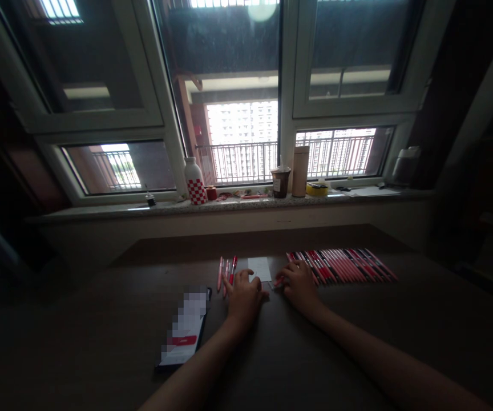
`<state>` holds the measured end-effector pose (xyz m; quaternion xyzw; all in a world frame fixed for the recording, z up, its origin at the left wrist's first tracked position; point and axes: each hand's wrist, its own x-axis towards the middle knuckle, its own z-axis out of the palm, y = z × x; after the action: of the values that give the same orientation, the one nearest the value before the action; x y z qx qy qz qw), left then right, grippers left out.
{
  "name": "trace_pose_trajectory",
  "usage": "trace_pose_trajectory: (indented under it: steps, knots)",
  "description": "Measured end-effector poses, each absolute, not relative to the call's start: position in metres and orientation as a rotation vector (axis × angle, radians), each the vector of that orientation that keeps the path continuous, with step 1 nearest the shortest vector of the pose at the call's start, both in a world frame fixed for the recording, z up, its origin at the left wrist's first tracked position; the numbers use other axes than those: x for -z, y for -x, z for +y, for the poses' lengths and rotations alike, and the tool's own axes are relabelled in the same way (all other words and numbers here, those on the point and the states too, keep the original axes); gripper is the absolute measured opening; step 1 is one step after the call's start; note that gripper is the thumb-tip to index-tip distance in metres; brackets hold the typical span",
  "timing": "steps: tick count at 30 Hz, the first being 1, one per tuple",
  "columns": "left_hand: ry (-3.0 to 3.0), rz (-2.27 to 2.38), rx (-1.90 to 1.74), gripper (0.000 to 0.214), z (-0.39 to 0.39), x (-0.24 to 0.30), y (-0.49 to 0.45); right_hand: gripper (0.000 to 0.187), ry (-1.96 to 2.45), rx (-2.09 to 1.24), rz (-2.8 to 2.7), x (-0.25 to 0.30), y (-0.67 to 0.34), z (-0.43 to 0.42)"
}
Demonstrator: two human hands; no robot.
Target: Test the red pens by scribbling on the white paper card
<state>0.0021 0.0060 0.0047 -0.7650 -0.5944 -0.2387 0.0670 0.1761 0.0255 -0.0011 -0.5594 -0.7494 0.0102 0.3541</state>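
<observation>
Both my hands rest on a dark table (101,319). My left hand (243,295) lies with fingers curled, its fingertips by three pink and red pens (226,272) and the lower left edge of a small white paper slip (259,268). My right hand (298,285) is closed around a red pen (278,281), whose tip points left toward the paper. A long row of several pink, red and black pens (343,265) lies side by side just right of that hand.
A phone (185,329) with a lit screen lies at front left. Along the stone windowsill (101,210) stand a red-checked white bottle (195,181), a lidded cup (280,181), a tall tumbler (300,170), a yellow tape roll (317,188) and papers (372,191).
</observation>
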Motion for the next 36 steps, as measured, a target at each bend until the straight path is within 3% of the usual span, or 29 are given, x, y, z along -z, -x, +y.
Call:
trace_pose_trajectory:
  steps: [10, 36]
  knots:
    - [2.359, -1.763, 0.758, 0.009, 0.0059, -0.0039, -0.0012, 0.027, 1.355, -0.043, -2.063, -0.0006, -0.1744, 0.0237]
    - [2.326, -1.765, 0.786, 0.019, 0.0016, -0.0049, -0.0013, 0.026, 1.393, -0.035, -2.056, 0.0037, -0.175, 0.0255]
